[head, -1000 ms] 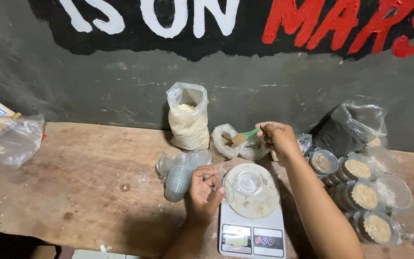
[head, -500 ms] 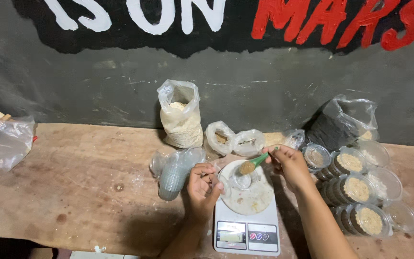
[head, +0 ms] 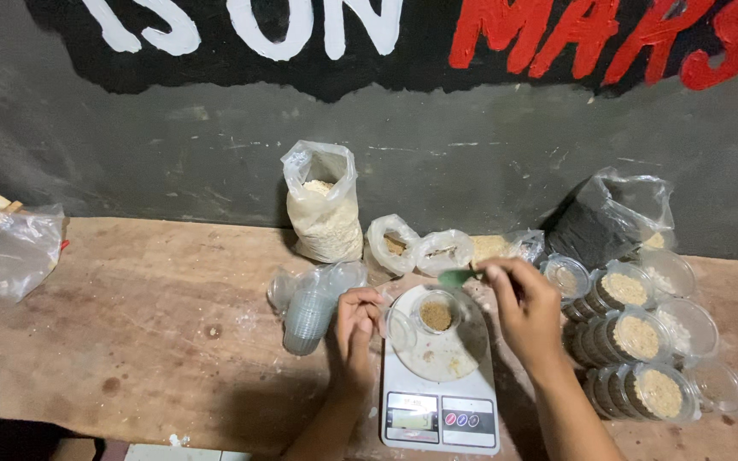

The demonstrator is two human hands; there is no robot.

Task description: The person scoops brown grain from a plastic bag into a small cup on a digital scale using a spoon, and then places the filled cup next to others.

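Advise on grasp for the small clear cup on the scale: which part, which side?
Take the small clear cup by its rim, from above. It stands upright and open on the scale's plate with brown grain inside, so it likely needs to stay level. The left hand crowds its left side, the right hand its right.

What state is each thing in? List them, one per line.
Small cup: on the scale, part filled with brown grains.
Scale: switched on, display lit.
Green spoon: held in the right hand, over the cup.
Left hand: fingers beside an empty cup.
Tall bag: open, upright, against the wall.
Cups at right: filled, stacked.
Sleeve of empty cups: lying on the table.
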